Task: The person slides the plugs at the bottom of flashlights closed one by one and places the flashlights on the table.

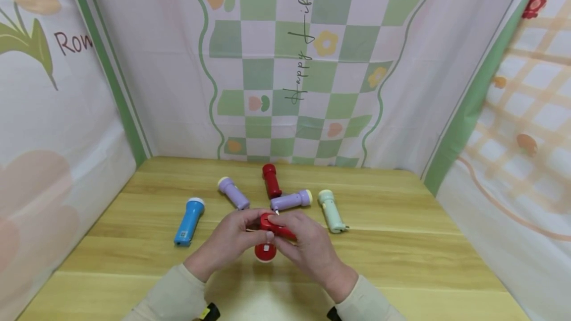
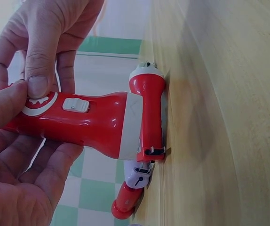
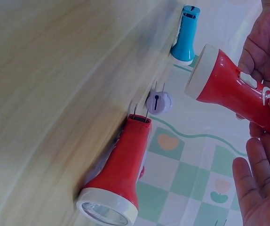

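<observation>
Between both hands is a red flashlight (image 1: pixel 265 253) with a white lens ring, a white slide switch and a white emblem, its lens end toward me. My left hand (image 1: pixel 229 241) holds its body, thumb on top and fingers beneath, as the left wrist view shows. My right hand (image 1: pixel 314 249) pinches the tail end, thumb pressed over the emblem (image 2: pixel 40 104); some of its fingers are hidden there. Just beyond, partly covered by the right hand in the head view, a second red flashlight (image 3: pixel 121 162) lies on the table, two metal prongs standing out of its tail.
Around the hands on the wooden table (image 1: pixel 401 261) lie a blue flashlight (image 1: pixel 189 219), two purple flashlights (image 1: pixel 234 194), a dark red one (image 1: pixel 270 182) and a mint green one (image 1: pixel 331 212) with prongs out. Printed cloth (image 1: pixel 294 73) hangs behind and at both sides.
</observation>
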`<state>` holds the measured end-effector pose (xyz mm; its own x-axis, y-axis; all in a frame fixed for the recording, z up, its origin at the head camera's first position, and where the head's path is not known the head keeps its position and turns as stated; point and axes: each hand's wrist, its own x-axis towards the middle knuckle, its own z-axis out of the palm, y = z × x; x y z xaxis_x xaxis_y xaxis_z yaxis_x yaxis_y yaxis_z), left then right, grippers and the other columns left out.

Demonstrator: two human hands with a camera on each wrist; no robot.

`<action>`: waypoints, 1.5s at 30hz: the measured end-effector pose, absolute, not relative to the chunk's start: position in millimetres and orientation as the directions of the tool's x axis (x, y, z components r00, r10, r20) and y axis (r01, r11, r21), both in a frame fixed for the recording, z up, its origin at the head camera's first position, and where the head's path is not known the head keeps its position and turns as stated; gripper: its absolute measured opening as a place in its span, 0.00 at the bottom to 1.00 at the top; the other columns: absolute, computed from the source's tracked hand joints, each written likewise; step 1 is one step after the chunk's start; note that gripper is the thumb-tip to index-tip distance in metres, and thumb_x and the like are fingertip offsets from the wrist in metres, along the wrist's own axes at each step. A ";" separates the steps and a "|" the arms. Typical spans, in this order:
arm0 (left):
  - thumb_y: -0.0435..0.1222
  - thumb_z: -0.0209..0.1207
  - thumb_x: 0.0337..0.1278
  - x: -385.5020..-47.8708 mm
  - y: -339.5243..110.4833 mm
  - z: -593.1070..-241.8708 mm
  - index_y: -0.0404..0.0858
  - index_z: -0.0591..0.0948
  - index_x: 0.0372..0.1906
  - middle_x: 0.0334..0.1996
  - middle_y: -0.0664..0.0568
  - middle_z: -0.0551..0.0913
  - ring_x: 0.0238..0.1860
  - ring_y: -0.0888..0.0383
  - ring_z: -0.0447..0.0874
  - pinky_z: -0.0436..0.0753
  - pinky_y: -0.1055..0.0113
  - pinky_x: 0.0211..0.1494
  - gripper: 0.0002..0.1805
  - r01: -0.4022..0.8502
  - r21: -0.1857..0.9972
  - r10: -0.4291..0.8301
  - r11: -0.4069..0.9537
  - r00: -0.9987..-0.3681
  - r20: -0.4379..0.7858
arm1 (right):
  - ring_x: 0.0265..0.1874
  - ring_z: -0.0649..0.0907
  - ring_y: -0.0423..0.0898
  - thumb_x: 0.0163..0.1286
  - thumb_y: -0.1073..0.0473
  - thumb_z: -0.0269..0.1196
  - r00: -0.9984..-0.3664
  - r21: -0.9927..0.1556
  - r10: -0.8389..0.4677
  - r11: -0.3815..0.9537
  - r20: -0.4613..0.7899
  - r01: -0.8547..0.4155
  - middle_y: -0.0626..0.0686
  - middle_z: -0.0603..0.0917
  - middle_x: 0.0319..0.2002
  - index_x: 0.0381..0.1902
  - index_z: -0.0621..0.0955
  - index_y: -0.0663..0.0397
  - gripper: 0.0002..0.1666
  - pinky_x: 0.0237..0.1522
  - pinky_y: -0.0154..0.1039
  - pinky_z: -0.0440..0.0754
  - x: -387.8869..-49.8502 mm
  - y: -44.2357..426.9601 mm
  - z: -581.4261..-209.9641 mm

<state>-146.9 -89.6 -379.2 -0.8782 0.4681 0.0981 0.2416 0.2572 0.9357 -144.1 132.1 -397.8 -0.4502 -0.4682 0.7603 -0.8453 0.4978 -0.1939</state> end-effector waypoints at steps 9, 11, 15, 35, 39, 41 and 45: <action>0.43 0.67 0.69 -147.9 -89.5 -380.7 0.54 0.84 0.61 0.53 0.58 0.88 0.54 0.56 0.84 0.85 0.61 0.60 0.18 0.260 0.930 0.473 0.259 -0.874 0.112 | 0.47 0.87 0.43 0.58 0.63 0.78 -0.421 -0.167 -0.475 0.487 0.773 -0.857 0.48 0.88 0.48 0.56 0.86 0.49 0.27 0.49 0.34 0.86 -144.6 131.6 -399.4; 0.43 0.67 0.69 -148.0 -89.5 -381.0 0.55 0.84 0.61 0.53 0.58 0.88 0.54 0.56 0.84 0.85 0.62 0.59 0.18 0.262 0.929 0.471 0.263 -0.875 0.113 | 0.46 0.87 0.43 0.59 0.62 0.78 -0.416 -0.163 -0.476 0.486 0.775 -0.858 0.48 0.88 0.48 0.56 0.86 0.48 0.27 0.49 0.34 0.86 -144.7 131.4 -399.6; 0.43 0.67 0.69 -148.2 -89.2 -381.0 0.55 0.84 0.61 0.53 0.59 0.88 0.54 0.57 0.84 0.84 0.63 0.59 0.18 0.265 0.928 0.472 0.263 -0.874 0.116 | 0.46 0.87 0.42 0.59 0.62 0.78 -0.419 -0.163 -0.474 0.490 0.774 -0.856 0.48 0.88 0.48 0.57 0.86 0.48 0.27 0.49 0.33 0.86 -144.6 131.4 -399.7; 0.41 0.67 0.69 -148.6 -87.9 -381.6 0.54 0.84 0.61 0.53 0.59 0.88 0.55 0.57 0.84 0.84 0.66 0.58 0.18 0.264 0.930 0.470 0.257 -0.875 0.118 | 0.45 0.86 0.42 0.59 0.63 0.78 -0.443 -0.180 -0.489 0.494 0.752 -0.851 0.48 0.88 0.48 0.59 0.85 0.46 0.29 0.46 0.31 0.86 -143.5 132.4 -399.3; 0.42 0.67 0.69 -148.6 -88.3 -381.9 0.55 0.84 0.61 0.53 0.59 0.88 0.55 0.57 0.84 0.83 0.66 0.59 0.18 0.259 0.930 0.473 0.262 -0.874 0.110 | 0.45 0.86 0.41 0.59 0.63 0.79 -0.437 -0.176 -0.486 0.493 0.756 -0.852 0.48 0.88 0.47 0.59 0.86 0.46 0.29 0.46 0.31 0.86 -144.1 132.2 -400.0; 0.43 0.67 0.69 -148.7 -88.5 -382.1 0.55 0.84 0.61 0.53 0.59 0.88 0.55 0.57 0.84 0.83 0.65 0.59 0.18 0.258 0.929 0.474 0.264 -0.874 0.107 | 0.44 0.86 0.41 0.59 0.62 0.79 -0.431 -0.170 -0.486 0.492 0.760 -0.854 0.48 0.88 0.47 0.59 0.86 0.46 0.28 0.45 0.30 0.86 -144.6 132.2 -400.6; 0.44 0.67 0.69 -148.9 -88.9 -382.8 0.55 0.84 0.61 0.53 0.59 0.88 0.55 0.57 0.84 0.83 0.65 0.59 0.18 0.261 0.928 0.477 0.266 -0.872 0.109 | 0.43 0.86 0.41 0.59 0.62 0.78 -0.423 -0.161 -0.486 0.492 0.764 -0.855 0.49 0.88 0.46 0.58 0.86 0.45 0.28 0.43 0.29 0.85 -144.9 132.2 -401.7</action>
